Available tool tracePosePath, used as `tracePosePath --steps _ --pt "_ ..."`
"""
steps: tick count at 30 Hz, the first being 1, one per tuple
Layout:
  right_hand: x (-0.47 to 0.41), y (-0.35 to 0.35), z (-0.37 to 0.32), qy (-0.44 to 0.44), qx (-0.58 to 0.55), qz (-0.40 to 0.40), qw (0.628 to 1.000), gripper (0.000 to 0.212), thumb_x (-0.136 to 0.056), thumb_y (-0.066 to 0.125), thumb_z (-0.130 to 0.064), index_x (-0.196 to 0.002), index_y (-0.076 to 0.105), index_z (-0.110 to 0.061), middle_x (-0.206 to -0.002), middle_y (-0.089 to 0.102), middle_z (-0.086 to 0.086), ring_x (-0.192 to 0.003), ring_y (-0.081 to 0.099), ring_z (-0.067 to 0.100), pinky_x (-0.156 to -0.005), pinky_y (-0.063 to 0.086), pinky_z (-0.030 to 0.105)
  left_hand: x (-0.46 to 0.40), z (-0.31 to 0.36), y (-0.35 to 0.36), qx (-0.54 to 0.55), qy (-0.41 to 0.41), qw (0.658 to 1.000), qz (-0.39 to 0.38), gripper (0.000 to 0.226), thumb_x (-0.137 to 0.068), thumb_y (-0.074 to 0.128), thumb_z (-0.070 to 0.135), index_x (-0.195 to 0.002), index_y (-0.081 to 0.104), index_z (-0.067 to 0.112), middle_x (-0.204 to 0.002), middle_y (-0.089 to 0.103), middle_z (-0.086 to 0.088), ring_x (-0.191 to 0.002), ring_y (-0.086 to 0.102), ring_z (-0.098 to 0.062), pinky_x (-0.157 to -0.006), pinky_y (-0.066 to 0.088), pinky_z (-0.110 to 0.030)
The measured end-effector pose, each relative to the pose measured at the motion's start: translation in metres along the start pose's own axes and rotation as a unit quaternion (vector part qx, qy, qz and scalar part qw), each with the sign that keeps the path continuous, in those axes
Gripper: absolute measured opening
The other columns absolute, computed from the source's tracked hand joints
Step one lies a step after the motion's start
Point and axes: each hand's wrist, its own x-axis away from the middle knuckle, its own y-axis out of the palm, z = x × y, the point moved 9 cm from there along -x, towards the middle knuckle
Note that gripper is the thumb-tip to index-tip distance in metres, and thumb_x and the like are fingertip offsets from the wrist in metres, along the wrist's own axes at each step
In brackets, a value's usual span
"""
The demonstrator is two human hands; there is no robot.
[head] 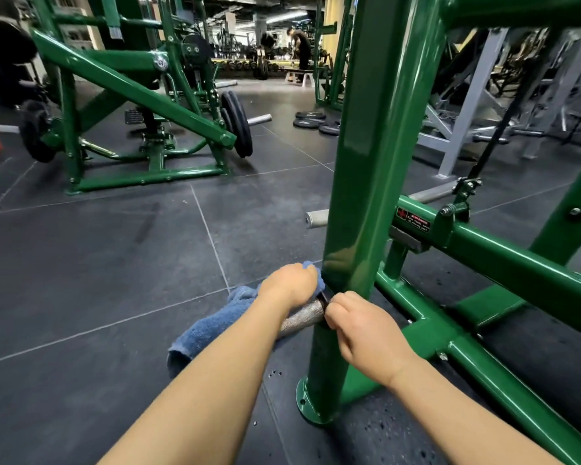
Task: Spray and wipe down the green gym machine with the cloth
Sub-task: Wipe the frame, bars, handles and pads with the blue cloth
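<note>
A green gym machine fills the right side, its thick upright post bolted to the floor. A knurled metal peg sticks out from the post near its base. My left hand grips a blue cloth and presses it against the post just above the peg; most of the cloth trails back under my forearm. My right hand is curled at the post, fingers pinching the black collar where the peg meets it. No spray bottle is in view.
Green base rails run right and toward me from the post. Another green machine with black weight plates stands at the left. Loose plates lie on the dark rubber floor farther back. A person stands far off by a bench.
</note>
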Motion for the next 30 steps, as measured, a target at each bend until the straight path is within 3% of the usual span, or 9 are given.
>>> tracePosePath --steps 6,10,12,15,19,21,25,27,30 --pt "0.002 0.0 -0.002 0.064 -0.025 -0.015 0.998 0.022 -0.079 0.034 -0.026 -0.083 0.053 -0.015 -0.089 0.052 -0.001 -0.089 0.051 0.022 -0.064 0.049 0.037 0.038 -0.008 -0.016 0.085 0.009 0.986 0.141 0.032 -0.102 0.03 0.037 -0.086 0.05 0.018 -0.093 0.06 -0.001 -0.093 0.053 -0.023 -0.078 0.037 -0.032" --pt "0.013 -0.001 -0.01 0.204 -0.115 0.014 0.972 0.069 -0.081 0.021 -0.066 -0.124 0.047 -0.019 -0.119 0.052 -0.008 -0.111 0.045 0.013 -0.091 0.038 0.024 0.064 -0.005 -0.025 0.246 0.008 0.954 0.169 0.027 -0.102 0.038 0.034 -0.084 0.05 0.017 -0.086 0.057 0.001 -0.091 0.053 -0.02 -0.075 0.034 -0.029" --pt "0.02 -0.004 -0.019 0.257 -0.205 0.042 0.943 0.089 -0.076 0.022 -0.075 -0.147 0.026 -0.02 -0.141 0.04 -0.013 -0.128 0.039 0.009 -0.101 0.03 0.017 0.073 0.003 -0.029 0.381 -0.004 0.91 0.161 0.024 -0.102 0.04 0.031 -0.094 0.057 0.015 -0.094 0.062 -0.001 -0.094 0.055 -0.019 -0.081 0.037 -0.025" --pt "0.019 -0.018 -0.027 0.281 -0.39 0.132 0.867 0.103 -0.071 0.039 -0.085 -0.153 0.009 -0.029 -0.154 0.022 -0.022 -0.138 0.026 -0.007 -0.111 0.027 0.017 0.081 0.031 -0.043 0.557 -0.012 0.823 0.111 0.026 -0.097 0.049 0.03 -0.097 0.064 0.008 -0.102 0.066 -0.018 -0.098 0.061 -0.035 -0.098 0.048 -0.047" --pt "0.012 -0.079 -0.018 0.323 -0.374 0.322 0.808 0.071 -0.078 0.067 -0.035 -0.14 0.034 -0.037 -0.126 0.042 -0.026 -0.115 0.037 -0.023 -0.093 0.027 -0.001 0.087 0.064 -0.066 0.674 -0.002 0.739 0.025 0.025 -0.073 0.056 0.034 -0.075 0.068 0.012 -0.078 0.068 -0.01 -0.072 0.064 -0.025 -0.079 0.054 -0.034" --pt "0.003 -0.126 -0.02 0.304 -0.306 0.399 0.809 0.057 -0.073 0.056 -0.017 -0.128 0.05 -0.029 -0.114 0.049 -0.01 -0.106 0.041 -0.02 -0.09 0.026 -0.003 0.083 0.065 -0.083 0.682 0.018 0.73 0.031 0.034 -0.086 0.049 0.034 -0.066 0.068 0.014 -0.065 0.066 -0.003 -0.06 0.063 -0.016 -0.06 0.051 -0.02" --pt "-0.012 -0.221 -0.024 0.223 -0.124 0.526 0.811 0.049 -0.075 0.055 -0.014 -0.124 0.054 -0.008 -0.116 0.051 0.014 -0.11 0.042 0.007 -0.101 0.03 0.016 0.072 0.054 -0.098 0.661 0.011 0.748 0.057 0.032 -0.098 0.042 0.038 -0.098 0.063 0.013 -0.093 0.064 -0.001 -0.091 0.061 -0.019 -0.083 0.049 -0.034" --pt "-0.033 -0.232 -0.012 0.241 -0.083 0.498 0.829 0.06 -0.084 0.063 -0.022 -0.14 0.042 -0.02 -0.134 0.041 0.018 -0.125 0.036 0.023 -0.108 0.026 0.03 0.06 0.057 -0.096 0.613 0.024 0.787 0.073 0.026 -0.098 0.044 0.036 -0.102 0.06 0.015 -0.102 0.064 0.002 -0.1 0.061 -0.018 -0.091 0.048 -0.036" --pt "-0.063 -0.198 0.002 0.295 -0.05 0.395 0.869 0.082 -0.086 0.066 -0.042 -0.151 0.018 -0.028 -0.155 0.016 0.024 -0.143 0.019 0.035 -0.113 0.023 0.047 0.047 0.07 -0.094 0.557 0.052 0.824 0.09 0.054 -0.083 0.049 0.058 -0.126 0.061 0.029 -0.13 0.06 0.009 -0.122 0.054 -0.01 -0.109 0.039 -0.038"
